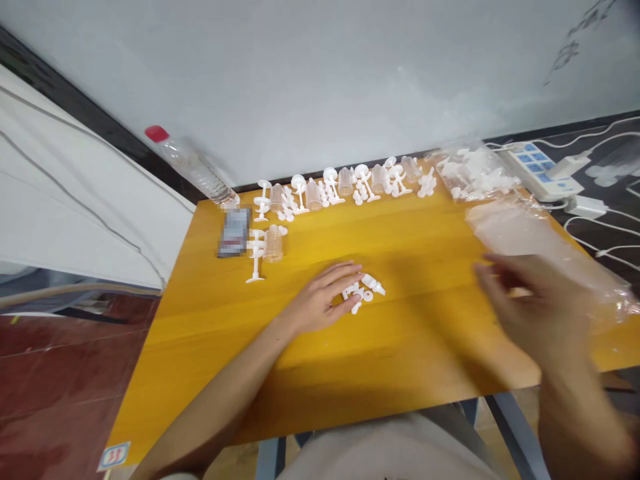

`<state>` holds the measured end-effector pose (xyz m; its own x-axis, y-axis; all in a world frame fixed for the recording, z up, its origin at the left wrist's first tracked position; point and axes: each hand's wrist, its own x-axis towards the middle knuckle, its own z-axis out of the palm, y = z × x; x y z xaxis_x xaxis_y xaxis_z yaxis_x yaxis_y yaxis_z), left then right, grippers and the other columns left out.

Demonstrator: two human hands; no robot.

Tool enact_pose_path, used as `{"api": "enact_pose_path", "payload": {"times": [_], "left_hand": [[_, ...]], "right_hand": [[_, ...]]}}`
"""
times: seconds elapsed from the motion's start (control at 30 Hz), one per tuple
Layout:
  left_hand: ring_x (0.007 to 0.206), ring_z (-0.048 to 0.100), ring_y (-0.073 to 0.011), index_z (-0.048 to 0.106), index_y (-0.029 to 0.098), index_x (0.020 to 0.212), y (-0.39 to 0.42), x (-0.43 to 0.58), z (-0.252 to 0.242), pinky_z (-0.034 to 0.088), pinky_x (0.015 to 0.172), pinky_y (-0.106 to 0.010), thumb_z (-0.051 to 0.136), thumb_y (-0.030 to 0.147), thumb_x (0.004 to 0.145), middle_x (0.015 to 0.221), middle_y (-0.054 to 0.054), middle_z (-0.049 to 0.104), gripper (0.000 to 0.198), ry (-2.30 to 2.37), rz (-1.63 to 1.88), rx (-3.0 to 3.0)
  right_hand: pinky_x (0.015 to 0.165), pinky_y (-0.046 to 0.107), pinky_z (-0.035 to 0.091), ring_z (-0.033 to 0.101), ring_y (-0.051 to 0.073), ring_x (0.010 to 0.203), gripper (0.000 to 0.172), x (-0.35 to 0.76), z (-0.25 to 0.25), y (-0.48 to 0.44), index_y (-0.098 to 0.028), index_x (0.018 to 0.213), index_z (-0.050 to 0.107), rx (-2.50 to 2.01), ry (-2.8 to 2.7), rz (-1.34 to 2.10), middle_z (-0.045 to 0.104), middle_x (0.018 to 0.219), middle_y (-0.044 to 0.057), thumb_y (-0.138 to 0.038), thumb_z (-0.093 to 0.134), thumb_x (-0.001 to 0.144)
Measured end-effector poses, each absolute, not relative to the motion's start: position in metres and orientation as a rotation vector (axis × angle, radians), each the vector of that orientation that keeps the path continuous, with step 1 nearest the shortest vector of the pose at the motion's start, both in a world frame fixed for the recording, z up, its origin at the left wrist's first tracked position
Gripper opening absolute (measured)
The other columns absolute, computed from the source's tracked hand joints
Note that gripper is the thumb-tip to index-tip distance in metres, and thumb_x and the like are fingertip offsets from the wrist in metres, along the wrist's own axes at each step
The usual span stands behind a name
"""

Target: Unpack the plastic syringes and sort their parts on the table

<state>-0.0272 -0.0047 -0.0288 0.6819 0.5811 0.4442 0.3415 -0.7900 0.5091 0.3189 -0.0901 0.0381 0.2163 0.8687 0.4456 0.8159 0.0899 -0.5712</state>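
Observation:
My left hand (324, 299) lies low over the middle of the table with its fingers stretched out. Its fingertips touch or partly cover a small cluster of white plastic parts (369, 295). To the right, my right hand (537, 310) is raised above the table, beside a clear plastic bag (540, 247). Motion blurs its fingers, which look bent, and I cannot make out anything in them. Left of centre lie a white plunger-like piece (256, 262) and a clear ribbed plastic cylinder (273, 243).
Along the back edge runs a row of white stemmed pieces (332, 185) and clear cylinders (313, 194). A bag of white parts (475, 173) sits back right, near a power strip (540, 170) with cables. A water bottle (195, 167) and a blurred-out dark flat object (235, 232) are at left.

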Motion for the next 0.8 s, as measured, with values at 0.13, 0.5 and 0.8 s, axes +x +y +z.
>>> {"api": "enact_pose_path", "payload": {"times": [0.13,0.5,0.8], "left_hand": [[0.127,0.066,-0.0254,0.056,0.029,0.147,-0.027,-0.055,-0.026,0.056,0.109,-0.047,0.065,0.027,0.098,0.139,-0.011,0.067,0.049,1.015,0.823,2.414],[0.109,0.069,-0.0246,0.065,0.024,0.132,-0.034,-0.046,-0.042,0.057,0.099,-0.045,0.064,0.027,0.098,0.121,-0.010,0.073,0.034,1.176,0.756,2.383],[0.109,0.068,-0.0225,0.067,0.025,0.124,-0.036,-0.051,-0.037,0.057,0.097,-0.041,0.062,0.020,0.099,0.119,-0.009,0.072,0.026,1.035,0.712,2.414]], "right_hand": [[0.071,0.035,0.058,0.071,0.021,0.078,0.026,0.254,0.007,-0.057,-0.023,0.118,0.074,-1.435,-2.054,0.447,0.074,0.098,0.009,-0.034,0.064,0.097],[0.075,0.032,0.054,0.070,0.020,0.079,0.025,0.231,-0.021,-0.022,-0.022,0.110,0.075,-1.362,-2.282,0.719,0.074,0.100,0.008,-0.017,0.056,0.095],[0.072,0.034,0.054,0.070,0.021,0.077,0.019,0.251,-0.011,-0.016,-0.022,0.109,0.070,-1.420,-2.184,0.754,0.075,0.095,0.007,-0.026,0.059,0.094]]}}
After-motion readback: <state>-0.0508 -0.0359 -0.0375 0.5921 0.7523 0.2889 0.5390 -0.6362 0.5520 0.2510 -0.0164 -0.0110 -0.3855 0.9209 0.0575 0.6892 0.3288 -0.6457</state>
